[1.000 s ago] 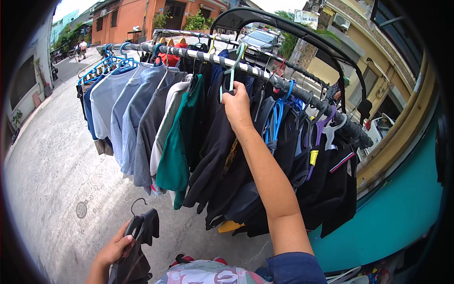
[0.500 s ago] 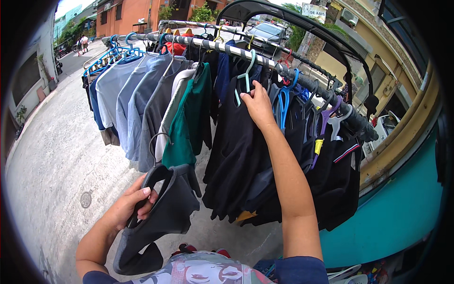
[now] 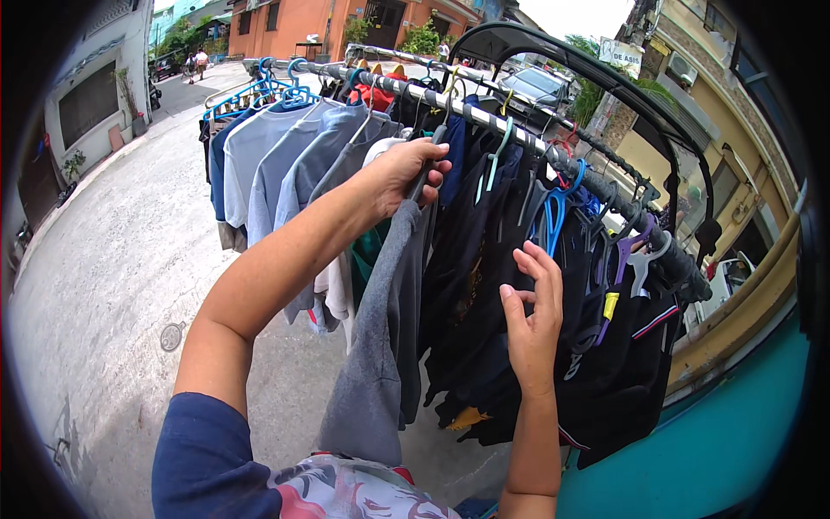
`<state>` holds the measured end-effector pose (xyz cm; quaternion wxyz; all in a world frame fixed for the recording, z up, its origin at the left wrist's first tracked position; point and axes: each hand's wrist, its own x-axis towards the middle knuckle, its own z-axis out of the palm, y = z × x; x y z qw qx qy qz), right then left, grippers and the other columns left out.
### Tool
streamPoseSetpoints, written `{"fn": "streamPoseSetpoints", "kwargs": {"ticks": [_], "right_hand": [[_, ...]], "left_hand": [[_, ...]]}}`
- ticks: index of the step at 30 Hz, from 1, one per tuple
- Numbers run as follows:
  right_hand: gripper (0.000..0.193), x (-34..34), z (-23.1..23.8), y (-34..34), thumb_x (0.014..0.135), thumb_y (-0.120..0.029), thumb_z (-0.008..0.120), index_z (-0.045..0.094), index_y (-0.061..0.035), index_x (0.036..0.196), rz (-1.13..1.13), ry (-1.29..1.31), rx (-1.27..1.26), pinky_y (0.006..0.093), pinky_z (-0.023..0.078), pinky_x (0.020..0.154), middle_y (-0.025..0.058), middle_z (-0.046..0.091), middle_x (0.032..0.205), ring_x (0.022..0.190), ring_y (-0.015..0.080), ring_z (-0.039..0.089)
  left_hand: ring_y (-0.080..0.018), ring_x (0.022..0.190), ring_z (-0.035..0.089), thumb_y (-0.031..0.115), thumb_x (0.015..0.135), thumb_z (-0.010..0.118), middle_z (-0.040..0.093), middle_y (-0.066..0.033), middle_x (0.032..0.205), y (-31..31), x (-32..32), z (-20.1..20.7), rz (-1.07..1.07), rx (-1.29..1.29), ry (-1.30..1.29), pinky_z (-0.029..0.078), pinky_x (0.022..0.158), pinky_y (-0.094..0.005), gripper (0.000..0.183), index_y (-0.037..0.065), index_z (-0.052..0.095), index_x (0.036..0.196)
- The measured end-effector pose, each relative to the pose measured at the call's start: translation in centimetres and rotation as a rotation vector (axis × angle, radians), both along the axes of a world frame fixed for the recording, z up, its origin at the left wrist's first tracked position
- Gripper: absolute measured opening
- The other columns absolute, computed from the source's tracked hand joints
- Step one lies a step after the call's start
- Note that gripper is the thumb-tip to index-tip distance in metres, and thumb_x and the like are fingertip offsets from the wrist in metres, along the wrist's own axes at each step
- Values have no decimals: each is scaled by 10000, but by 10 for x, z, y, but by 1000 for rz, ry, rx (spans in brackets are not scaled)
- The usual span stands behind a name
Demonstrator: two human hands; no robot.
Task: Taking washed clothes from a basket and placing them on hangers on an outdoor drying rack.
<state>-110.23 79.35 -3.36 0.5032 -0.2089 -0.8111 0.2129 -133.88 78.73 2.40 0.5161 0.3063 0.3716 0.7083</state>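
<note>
My left hand (image 3: pixel 408 176), raised to the rail, is closed round a dark hanger (image 3: pixel 425 180). From that hanger a grey garment (image 3: pixel 372 346) hangs edge-on, reaching down toward my body. Whether the hook sits on the metal rail (image 3: pixel 415 92) cannot be seen clearly. My right hand (image 3: pixel 534 320) is in front of the dark clothes with nothing in it, fingers apart and slightly curled. Beyond it, a pale green hanger (image 3: pixel 494 160) carries a black garment (image 3: pixel 458 303) on the rail. A green garment (image 3: pixel 367 257) is partly hidden behind my left wrist.
Light blue and grey shirts (image 3: pixel 268 147) hang to the left. Dark clothes on blue, purple and grey hangers (image 3: pixel 624 251) crowd the right side. A second rail (image 3: pixel 471 78) runs behind. A teal surface (image 3: pixel 683 441) lies at right, and concrete ground (image 3: pixel 121 285) at left.
My left hand has risen from low down to the rail with the hanger and grey garment. My right hand has let go of the black garment's hanger area and dropped lower.
</note>
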Motion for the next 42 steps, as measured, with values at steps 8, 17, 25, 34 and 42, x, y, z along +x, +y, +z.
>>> {"fn": "streamPoseSetpoints", "kwargs": {"ticks": [8, 17, 25, 34, 42], "right_hand": [[269, 73, -51, -19, 787, 19, 520, 549, -32, 1049, -209, -6, -230, 233, 452, 679, 99, 489, 1166, 985, 186, 528], [231, 112, -120, -55, 818, 15, 459, 571, -27, 1016, -332, 66, -495, 199, 431, 650, 48, 540, 1085, 860, 102, 544], [186, 130, -205, -117, 858, -40, 455, 568, -31, 1005, -584, 85, -867, 195, 422, 630, 45, 566, 1012, 839, 100, 546], [160, 191, -230, -196, 832, -21, 481, 565, 12, 964, -722, -250, -788, 297, 438, 748, 126, 579, 933, 855, 241, 569], [180, 327, -271, -329, 829, -78, 485, 557, -39, 990, -823, -415, -815, 356, 448, 721, 109, 582, 935, 859, 288, 560]], "left_hand": [[-48, 464, 419, 188, 847, 530, 495, -10, 707, 120, -29, 7, 46, -133, 53, 347, 353, -167, 142, 80, 437, 837], [-110, 743, 519, 319, 791, 606, 514, -57, 939, 108, -53, -64, 3, -123, 493, 419, 592, -251, 581, 67, 331, 1236], [-289, 1211, 348, 260, 795, 578, 338, -196, 1316, 58, -46, -83, 247, 116, 1024, 325, 959, -346, 685, 37, 237, 1345], [-262, 1133, 477, 110, 772, 549, 423, -162, 1292, 21, -27, -133, 548, 41, 1580, 389, 928, -315, 601, 160, 335, 1332], [-380, 1186, 354, 373, 754, 634, 361, -277, 1273, -34, 33, -143, 1015, 310, 1800, 280, 994, -386, 604, 23, 463, 1215]]}}
